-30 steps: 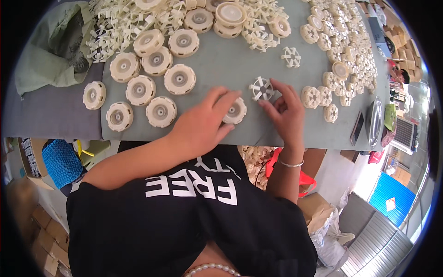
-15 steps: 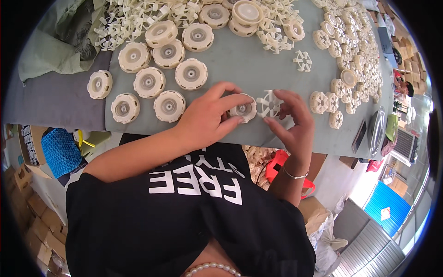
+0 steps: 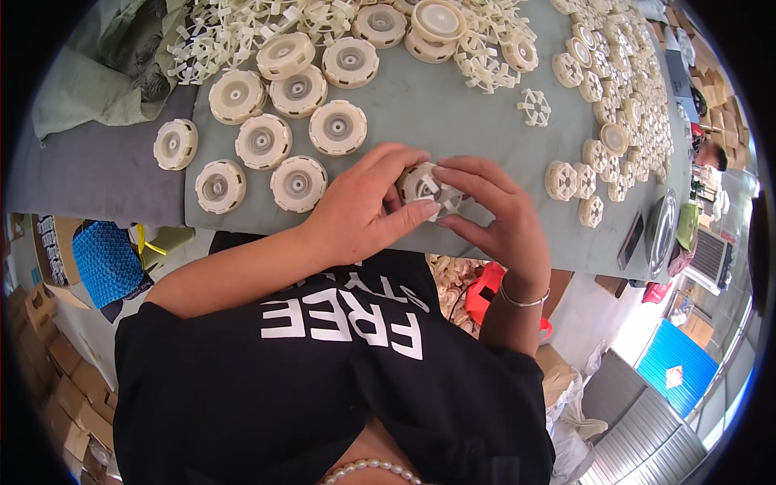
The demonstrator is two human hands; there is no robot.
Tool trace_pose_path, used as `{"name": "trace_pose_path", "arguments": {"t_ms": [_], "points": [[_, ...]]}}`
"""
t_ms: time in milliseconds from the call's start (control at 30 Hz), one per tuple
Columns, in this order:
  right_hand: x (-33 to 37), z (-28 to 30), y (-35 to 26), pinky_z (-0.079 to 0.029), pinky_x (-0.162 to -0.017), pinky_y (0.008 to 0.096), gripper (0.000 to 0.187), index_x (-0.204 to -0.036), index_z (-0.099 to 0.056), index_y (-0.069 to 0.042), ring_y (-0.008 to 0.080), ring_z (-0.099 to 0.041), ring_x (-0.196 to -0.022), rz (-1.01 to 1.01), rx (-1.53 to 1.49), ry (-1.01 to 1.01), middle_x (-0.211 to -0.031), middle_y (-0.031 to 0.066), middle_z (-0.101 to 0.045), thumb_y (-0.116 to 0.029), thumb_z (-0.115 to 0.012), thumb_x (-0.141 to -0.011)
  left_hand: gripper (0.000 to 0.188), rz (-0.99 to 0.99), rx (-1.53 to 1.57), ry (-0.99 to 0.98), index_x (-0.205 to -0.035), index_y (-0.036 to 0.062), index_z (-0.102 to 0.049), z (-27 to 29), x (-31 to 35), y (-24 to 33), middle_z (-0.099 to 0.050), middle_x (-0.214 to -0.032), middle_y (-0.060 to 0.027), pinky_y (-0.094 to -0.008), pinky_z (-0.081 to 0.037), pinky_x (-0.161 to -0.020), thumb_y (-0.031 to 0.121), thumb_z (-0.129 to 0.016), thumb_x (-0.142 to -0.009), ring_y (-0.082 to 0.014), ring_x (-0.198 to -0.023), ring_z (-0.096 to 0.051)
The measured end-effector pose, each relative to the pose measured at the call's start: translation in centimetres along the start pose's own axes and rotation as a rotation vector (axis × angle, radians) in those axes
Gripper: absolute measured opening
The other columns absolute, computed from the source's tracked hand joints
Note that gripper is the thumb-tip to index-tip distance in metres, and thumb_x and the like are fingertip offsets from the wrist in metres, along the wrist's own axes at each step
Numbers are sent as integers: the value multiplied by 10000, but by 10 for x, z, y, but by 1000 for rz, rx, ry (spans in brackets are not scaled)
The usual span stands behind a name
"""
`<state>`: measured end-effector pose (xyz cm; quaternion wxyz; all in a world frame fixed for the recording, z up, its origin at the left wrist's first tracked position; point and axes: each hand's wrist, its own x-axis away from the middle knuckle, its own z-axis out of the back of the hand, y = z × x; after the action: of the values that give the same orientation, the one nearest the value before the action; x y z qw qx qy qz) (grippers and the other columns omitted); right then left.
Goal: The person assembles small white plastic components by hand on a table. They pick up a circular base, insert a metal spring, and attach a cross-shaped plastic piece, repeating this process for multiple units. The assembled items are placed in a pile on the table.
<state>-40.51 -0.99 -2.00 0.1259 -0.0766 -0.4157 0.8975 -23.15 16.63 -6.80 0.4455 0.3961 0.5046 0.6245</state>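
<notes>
Near the table's front edge, my left hand (image 3: 368, 198) is closed round a cream round plastic housing (image 3: 414, 179), its thumb and fingers on the rim. My right hand (image 3: 497, 206) pinches a white spoked plastic ring (image 3: 449, 196) between thumb and fingers. The ring lies tilted against the housing's open face and covers part of it. Fingers hide how far the two parts fit together. Left of my hands, several similar round housings (image 3: 298, 183) lie face up on the table.
A heap of loose spoked rings (image 3: 242, 36) lies at the far side, with a single ring (image 3: 534, 107) apart from it. Many assembled round pieces (image 3: 622, 105) spread along the right. A phone (image 3: 630, 241) and a metal tray (image 3: 662, 234) sit at the right edge.
My right hand has moved left, bringing the spoked ring from beside the housing onto its face. My left hand still holds the housing.
</notes>
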Motion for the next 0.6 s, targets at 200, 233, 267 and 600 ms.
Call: {"name": "trace_pose_path", "arguments": {"t_ms": [200,233,267,600], "points": [[-8,-10,6,-605,-929,405,525,-1312,-745,-93,310,-725,-1112,-52,-6,-37,-1320,91,-718,-125,-889,-808,559,57,17,29,-1492,55,-564,-3,-4,-7,-578,-1388,-143,-315,-578,-729,89,-746,-964,-163,-820,-674],[-5,-12,10,-608,-920,393,542,-1327,-746,-93,288,-731,-1105,-55,-7,-34,-1327,90,-720,-120,-895,-807,566,47,1,34,-1491,59,-567,-4,-5,-5,-580,-1385,-142,-324,-580,-737,79,-752,-957,-165,-833,-678],[-3,-13,13,-611,-912,382,559,-1343,-747,-94,266,-738,-1097,-58,-7,-31,-1334,89,-722,-114,-902,-806,573,37,-16,39,-1490,63,-569,-4,-6,-4,-582,-1383,-141,-332,-581,-744,69,-759,-950,-167,-846,-682],[24,91,71,-512,-1088,477,537,-1315,-741,-87,369,-633,-1270,-243,786,546,-1355,161,-705,-160,-896,-806,645,-161,-955,265,-1357,84,-656,65,-5,39,-624,-1342,-112,-456,-525,-1007,156,-886,-759,-348,-1153,-619]]}}
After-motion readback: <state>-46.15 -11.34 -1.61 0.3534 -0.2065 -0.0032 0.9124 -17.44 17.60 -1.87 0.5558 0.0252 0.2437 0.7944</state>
